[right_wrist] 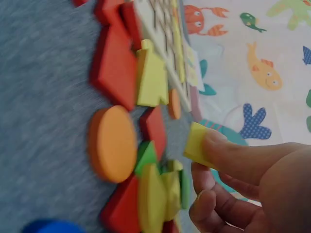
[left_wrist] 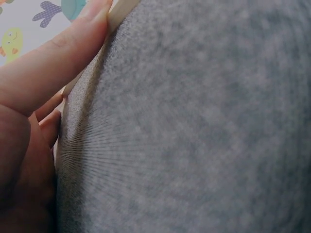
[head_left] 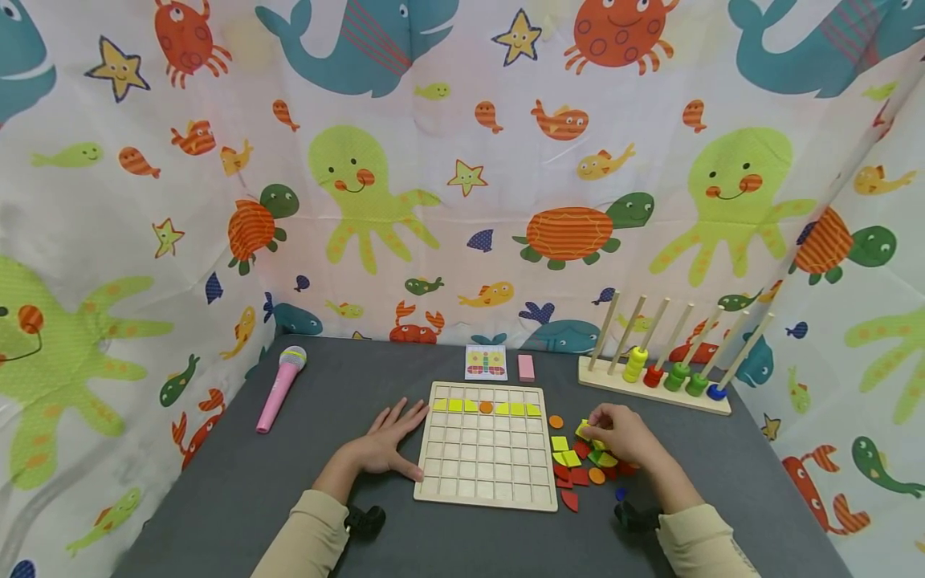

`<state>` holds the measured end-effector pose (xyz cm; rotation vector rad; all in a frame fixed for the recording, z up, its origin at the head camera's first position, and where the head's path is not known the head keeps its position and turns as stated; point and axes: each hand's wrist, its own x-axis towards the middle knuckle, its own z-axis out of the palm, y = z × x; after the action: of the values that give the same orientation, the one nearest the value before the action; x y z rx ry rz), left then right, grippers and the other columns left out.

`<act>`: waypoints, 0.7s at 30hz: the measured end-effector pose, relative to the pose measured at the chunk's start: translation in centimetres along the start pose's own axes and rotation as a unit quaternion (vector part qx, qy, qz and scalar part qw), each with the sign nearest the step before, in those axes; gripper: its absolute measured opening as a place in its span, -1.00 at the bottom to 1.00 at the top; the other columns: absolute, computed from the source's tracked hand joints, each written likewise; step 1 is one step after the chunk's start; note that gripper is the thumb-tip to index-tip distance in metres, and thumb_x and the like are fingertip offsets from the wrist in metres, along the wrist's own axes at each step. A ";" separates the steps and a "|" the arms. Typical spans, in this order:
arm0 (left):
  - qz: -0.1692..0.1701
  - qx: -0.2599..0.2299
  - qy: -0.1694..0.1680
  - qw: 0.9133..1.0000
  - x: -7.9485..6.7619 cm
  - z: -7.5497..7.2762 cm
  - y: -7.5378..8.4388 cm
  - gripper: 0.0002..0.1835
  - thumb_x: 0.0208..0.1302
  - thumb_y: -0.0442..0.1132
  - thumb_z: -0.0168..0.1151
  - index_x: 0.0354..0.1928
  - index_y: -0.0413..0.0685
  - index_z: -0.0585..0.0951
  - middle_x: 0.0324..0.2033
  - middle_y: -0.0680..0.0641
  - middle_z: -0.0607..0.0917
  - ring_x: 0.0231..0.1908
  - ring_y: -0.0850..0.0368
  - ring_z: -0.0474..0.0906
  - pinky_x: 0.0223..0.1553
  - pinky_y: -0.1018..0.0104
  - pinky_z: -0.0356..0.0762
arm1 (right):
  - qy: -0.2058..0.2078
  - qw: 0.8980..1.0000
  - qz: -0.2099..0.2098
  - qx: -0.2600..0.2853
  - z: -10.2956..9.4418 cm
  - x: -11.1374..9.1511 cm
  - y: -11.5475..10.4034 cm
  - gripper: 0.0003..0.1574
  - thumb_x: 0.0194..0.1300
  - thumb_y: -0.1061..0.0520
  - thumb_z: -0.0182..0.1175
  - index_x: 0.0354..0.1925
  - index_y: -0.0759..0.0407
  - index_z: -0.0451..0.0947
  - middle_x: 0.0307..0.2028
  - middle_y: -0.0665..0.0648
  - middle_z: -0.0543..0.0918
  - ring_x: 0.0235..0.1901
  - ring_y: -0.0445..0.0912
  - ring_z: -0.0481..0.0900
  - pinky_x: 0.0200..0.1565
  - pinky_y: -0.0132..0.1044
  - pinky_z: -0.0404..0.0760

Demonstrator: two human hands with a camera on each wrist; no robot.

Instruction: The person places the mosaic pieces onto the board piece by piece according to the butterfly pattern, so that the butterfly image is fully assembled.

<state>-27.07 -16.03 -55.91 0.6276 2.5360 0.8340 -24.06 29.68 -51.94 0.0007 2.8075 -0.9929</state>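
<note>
Where the right hand (head_left: 620,433) hovers: over the loose tiles (head_left: 560,444), to the right of the board (head_left: 486,482); thumb and fingertip pinch a small yellow tile (right_wrist: 196,141), seen in the right wrist view apart from the pieces beside it.
Side opposite: the left hand (head_left: 383,443) lies at the left edge, fingers straight and spread; its thumb touches the rim near the lower corner.
Wooden grid: flat on the dark grey surface (head_left: 361,369), between the two hands; its second row from the far side carries six yellow tiles (head_left: 455,406), three to each side of an orange disc (head_left: 486,408).
Scattered pieces: just beside the grid's right edge, several overlapping; yellow, red and green shapes, orange rounds; a blue piece (head_left: 621,494) at the near side.
Beyond the grid: a card (head_left: 486,363) with a butterfly pattern; a pink block (head_left: 525,368) just to its right.
Far right: a peg rack (head_left: 600,375), bearing yellow, red, green and blue rings low on its pegs.
Far left: a pink microphone (head_left: 280,391), lying well apart from the grid.
Backdrop: a white curtain (head_left: 448,217), printed with sea animals.
</note>
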 end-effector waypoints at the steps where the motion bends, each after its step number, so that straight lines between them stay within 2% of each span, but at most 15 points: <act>1: 0.000 0.001 0.000 1.000 0.0 0.0 0.0 0.37 -0.18 0.41 0.52 0.63 0.29 -0.05 0.63 0.05 -0.12 0.59 -0.13 -0.47 0.48 -0.32 -0.48 | 0.006 1.000 0.000 0.004 -0.1 0.1 -0.3 -0.72 0.32 0.00 0.38 -0.23 0.16 0.57 -0.38 0.08 0.59 -0.41 -0.06 0.46 -0.37 -0.26 0.47; 6: 0.006 0.004 -0.001 1.000 0.1 0.0 -0.3 0.39 -0.20 0.45 0.50 0.63 0.30 -0.07 0.63 0.08 -0.14 0.60 -0.11 -0.48 0.49 -0.28 -0.49 | 0.020 1.000 -0.005 0.023 0.3 1.0 -2.3 -0.72 0.35 -0.04 0.35 -0.19 0.14 0.59 -0.36 0.08 0.61 -0.39 -0.05 0.48 -0.36 -0.25 0.49; 11: 0.008 0.006 0.001 1.000 0.3 0.2 -0.8 0.41 -0.24 0.48 0.49 0.63 0.28 -0.06 0.63 0.09 -0.14 0.60 -0.08 -0.48 0.49 -0.28 -0.46 | 0.029 0.998 -0.023 0.040 1.5 2.4 -5.2 -0.74 0.33 -0.02 0.37 -0.20 0.13 0.61 -0.37 0.08 0.61 -0.36 -0.04 0.48 -0.35 -0.26 0.49; 21: 0.009 0.001 -0.002 1.000 0.0 0.0 -0.3 0.39 -0.22 0.45 0.50 0.63 0.30 -0.06 0.63 0.07 -0.15 0.60 -0.11 -0.49 0.48 -0.30 -0.48 | 0.012 0.994 -0.073 0.086 5.7 4.1 -10.4 -0.88 0.29 0.07 0.41 -0.28 0.10 0.71 -0.43 0.05 0.63 -0.37 -0.06 0.47 -0.38 -0.27 0.43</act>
<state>-27.21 -16.26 -56.13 0.6532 2.5327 0.8351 -27.83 17.82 -50.46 -0.1743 2.7656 -1.2743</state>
